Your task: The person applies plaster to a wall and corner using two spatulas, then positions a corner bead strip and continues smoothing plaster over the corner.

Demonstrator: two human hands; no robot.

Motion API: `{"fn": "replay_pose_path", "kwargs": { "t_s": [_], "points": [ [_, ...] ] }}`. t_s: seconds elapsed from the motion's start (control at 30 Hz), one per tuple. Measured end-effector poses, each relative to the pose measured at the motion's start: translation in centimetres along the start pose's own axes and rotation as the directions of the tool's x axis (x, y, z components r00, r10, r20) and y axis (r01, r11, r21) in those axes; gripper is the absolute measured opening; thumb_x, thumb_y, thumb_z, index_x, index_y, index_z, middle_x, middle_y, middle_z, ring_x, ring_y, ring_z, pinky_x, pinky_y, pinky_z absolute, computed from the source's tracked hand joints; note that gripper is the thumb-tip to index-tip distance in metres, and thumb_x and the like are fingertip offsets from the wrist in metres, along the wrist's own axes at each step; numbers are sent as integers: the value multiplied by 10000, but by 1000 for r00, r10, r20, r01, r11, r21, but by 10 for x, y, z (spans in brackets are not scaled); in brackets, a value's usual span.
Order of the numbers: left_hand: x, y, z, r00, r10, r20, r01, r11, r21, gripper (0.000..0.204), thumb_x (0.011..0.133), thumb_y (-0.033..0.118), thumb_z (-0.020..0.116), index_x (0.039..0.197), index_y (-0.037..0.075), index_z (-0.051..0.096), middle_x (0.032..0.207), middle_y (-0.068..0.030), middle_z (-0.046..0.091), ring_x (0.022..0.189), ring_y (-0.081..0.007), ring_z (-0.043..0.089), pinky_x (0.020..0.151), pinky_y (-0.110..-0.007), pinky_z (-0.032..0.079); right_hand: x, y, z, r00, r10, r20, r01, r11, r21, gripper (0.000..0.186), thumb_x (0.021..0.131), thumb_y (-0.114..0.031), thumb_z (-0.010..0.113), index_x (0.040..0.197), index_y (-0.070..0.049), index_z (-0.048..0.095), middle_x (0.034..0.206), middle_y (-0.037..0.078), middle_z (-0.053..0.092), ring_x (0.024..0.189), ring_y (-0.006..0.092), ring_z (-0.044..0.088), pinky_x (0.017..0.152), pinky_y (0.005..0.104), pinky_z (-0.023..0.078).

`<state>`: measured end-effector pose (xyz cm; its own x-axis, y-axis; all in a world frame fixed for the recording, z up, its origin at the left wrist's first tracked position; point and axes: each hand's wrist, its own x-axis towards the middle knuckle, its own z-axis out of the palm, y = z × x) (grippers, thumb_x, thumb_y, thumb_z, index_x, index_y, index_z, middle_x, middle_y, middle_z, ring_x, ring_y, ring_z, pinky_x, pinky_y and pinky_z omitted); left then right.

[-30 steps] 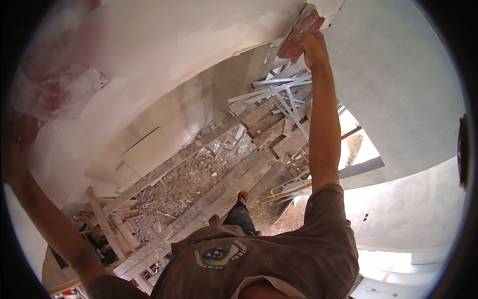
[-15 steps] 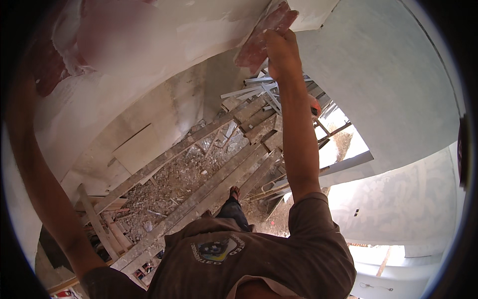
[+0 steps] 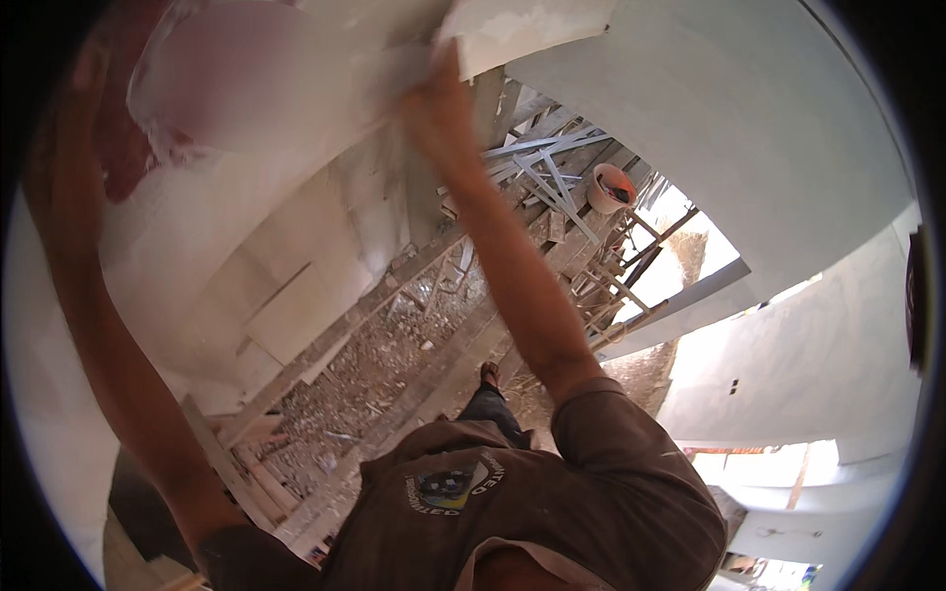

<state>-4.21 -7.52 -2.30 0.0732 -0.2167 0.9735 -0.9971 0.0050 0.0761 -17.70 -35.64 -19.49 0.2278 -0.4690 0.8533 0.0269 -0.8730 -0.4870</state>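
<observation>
At the upper left, my left hand [image 3: 69, 167] is raised in the dark rim and holds a dark red plate [image 3: 120, 108] smeared with white putty; its fingers are only partly visible. My right hand [image 3: 434, 113] reaches up to the white surface overhead [image 3: 305, 108], closed and blurred by motion. The flat red putty spreader in its grip shows plainly only in the earlier picture; now it is a greyish smear against the surface. Patches of putty mark that surface.
Wooden planks [image 3: 434, 379] run below me, above rubble [image 3: 365, 369]. A white bucket with an orange-red inside [image 3: 611, 188] stands by metal profiles [image 3: 552, 163]. Grey-white walls [image 3: 729, 148] rise on the right. One of my feet [image 3: 490, 372] is on the planks.
My right hand has swept left along the surface with the spreader, which has blurred. The bucket, earlier mostly behind my arm, now shows. My left hand has shifted slightly right with the plate.
</observation>
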Motion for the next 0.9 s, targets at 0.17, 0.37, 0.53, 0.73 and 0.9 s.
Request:
{"fn": "replay_pose_path", "kwargs": {
  "t_s": [0.17,0.37,0.53,0.73,0.9],
  "points": [
    [-17,-47,-31,965,-258,-39,257,966,-21,360,998,314,563,1099,-5,698,872,-14,663,729,-66,526,650,-205,411,-49,-133,23,985,-27,169,-7,981,195,780,797,124,394,1478,130,14,1514,399,57,1432,537,38,1192,527,85],
    [-6,-5,-8,959,-276,-69,258,946,-198,346,988,277,593,955,-57,679,800,17,588,703,-42,453,641,-200,372,-2,-12,-56,1000,5,29,-1,988,-151,712,841,9,455,1502,45,193,1375,291,477,1259,410,492,1060,460,394],
    [-6,-10,-16,966,-260,-4,258,959,-114,346,995,270,582,880,-43,672,793,24,577,721,-37,439,653,-192,355,39,70,-57,981,173,84,-179,981,71,686,837,-42,451,1478,79,242,1407,290,457,1321,380,446,1081,393,376],
    [-11,-28,-37,836,-549,7,543,825,-158,371,1000,310,558,982,-42,672,908,-23,647,781,-82,531,674,-172,385,-4,-4,-35,993,8,119,-18,996,83,704,807,-37,496,1441,126,238,1416,360,380,1333,461,385,1125,450,320],
    [-7,-13,-54,955,-297,18,297,952,-73,547,1007,386,476,1347,-40,520,1287,-82,613,1039,-208,619,818,-282,493,-30,-48,-22,996,-43,76,32,990,140,732,783,-33,550,1416,152,232,1385,409,363,1309,520,370,1117,482,325]
  ]
}}
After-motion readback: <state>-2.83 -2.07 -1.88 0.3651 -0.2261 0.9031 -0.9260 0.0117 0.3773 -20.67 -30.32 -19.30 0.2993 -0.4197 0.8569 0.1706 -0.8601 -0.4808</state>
